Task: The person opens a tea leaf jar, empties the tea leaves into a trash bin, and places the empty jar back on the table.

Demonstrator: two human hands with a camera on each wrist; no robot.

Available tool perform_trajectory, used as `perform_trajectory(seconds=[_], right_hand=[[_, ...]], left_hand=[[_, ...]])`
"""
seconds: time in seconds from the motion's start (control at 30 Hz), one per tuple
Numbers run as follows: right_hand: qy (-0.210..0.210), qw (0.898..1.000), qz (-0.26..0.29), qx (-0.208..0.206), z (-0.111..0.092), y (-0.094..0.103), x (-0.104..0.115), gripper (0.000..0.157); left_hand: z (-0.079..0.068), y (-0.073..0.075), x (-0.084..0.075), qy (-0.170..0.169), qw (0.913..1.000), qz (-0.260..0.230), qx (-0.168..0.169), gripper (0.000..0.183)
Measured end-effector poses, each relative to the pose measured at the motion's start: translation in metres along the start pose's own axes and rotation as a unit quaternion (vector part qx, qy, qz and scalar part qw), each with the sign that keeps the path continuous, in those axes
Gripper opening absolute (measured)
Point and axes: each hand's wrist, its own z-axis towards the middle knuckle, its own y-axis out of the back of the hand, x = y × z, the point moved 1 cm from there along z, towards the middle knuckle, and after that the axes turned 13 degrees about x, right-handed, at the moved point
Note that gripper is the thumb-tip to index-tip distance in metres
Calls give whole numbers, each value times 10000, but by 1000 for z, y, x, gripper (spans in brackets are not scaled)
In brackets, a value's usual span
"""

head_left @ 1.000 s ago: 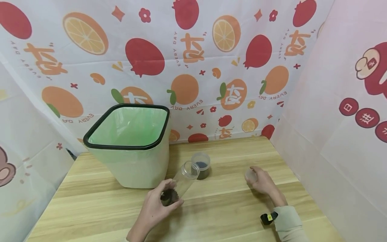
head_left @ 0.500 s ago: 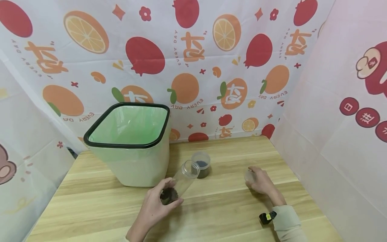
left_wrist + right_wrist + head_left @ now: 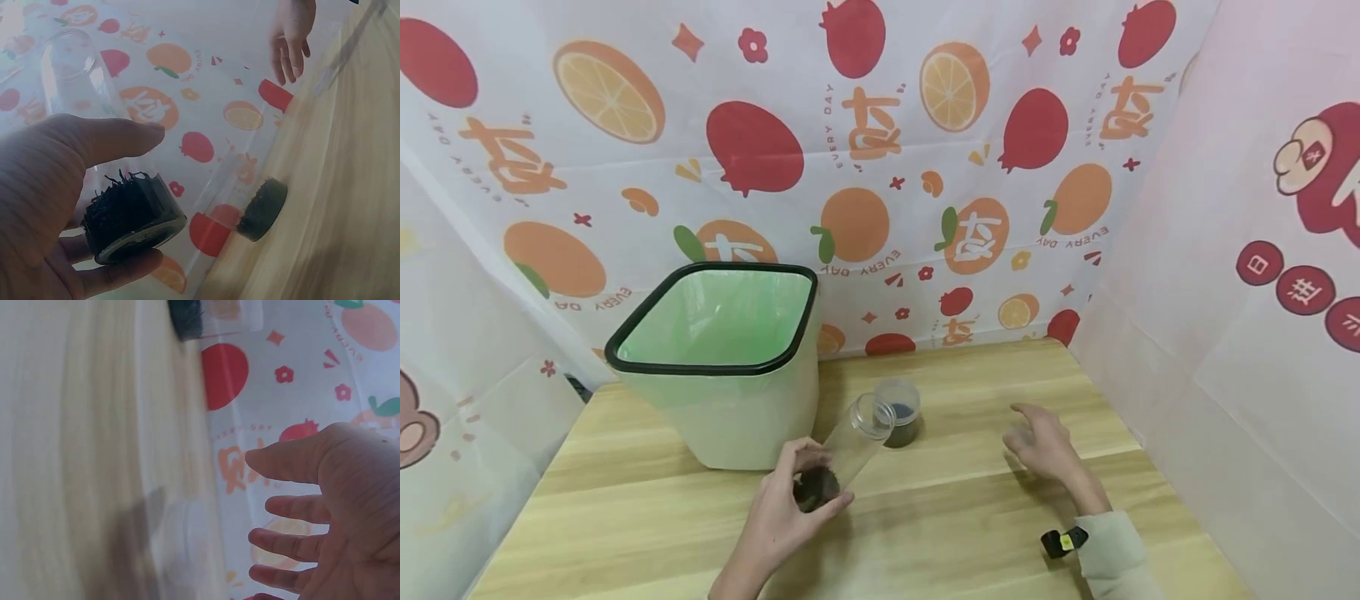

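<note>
My left hand grips a clear, tall jar near its base and holds it tilted, with the open mouth up and to the right. Dark dried shreds lie at the bottom of it. In the head view its mouth overlaps a second clear jar, which stands upright on the table with dark contents in its base. At the right, my right hand is spread above the tabletop and holds nothing. Below its fingers, a faint clear round lid lies on the wood in the right wrist view.
A pale green bin with a black rim and a green liner stands at the back left of the wooden table. A fruit-print cloth hangs behind, and pale cloth closes off the right side.
My right hand has let go of the clear lid and its fingers have spread. My left hand keeps the tilted jar in nearly the same place.
</note>
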Motion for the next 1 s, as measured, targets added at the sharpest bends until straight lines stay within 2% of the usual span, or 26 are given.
perform_trajectory(seconds=[0.17, 0.37, 0.6, 0.83, 1.0], right_hand=[[210, 9996, -116, -168, -2, 3, 15, 56], [700, 9969, -132, -348, -2, 9, 40, 55], [953, 9948, -17, -370, -9, 11, 64, 57], [1231, 9915, -77, -407, -13, 14, 85, 56], [1452, 9882, -93, -475, -14, 17, 98, 57]], left_hand=[[-4, 4, -8, -19, 9996, -247, -168, 68], [-6, 16, -17, -434, 9973, -429, -413, 66], [-9, 35, -28, -741, 9946, -331, -645, 68], [-14, 59, -38, -610, 9903, -87, -1245, 75], [-17, 74, -42, -489, 9872, 27, -1520, 77]])
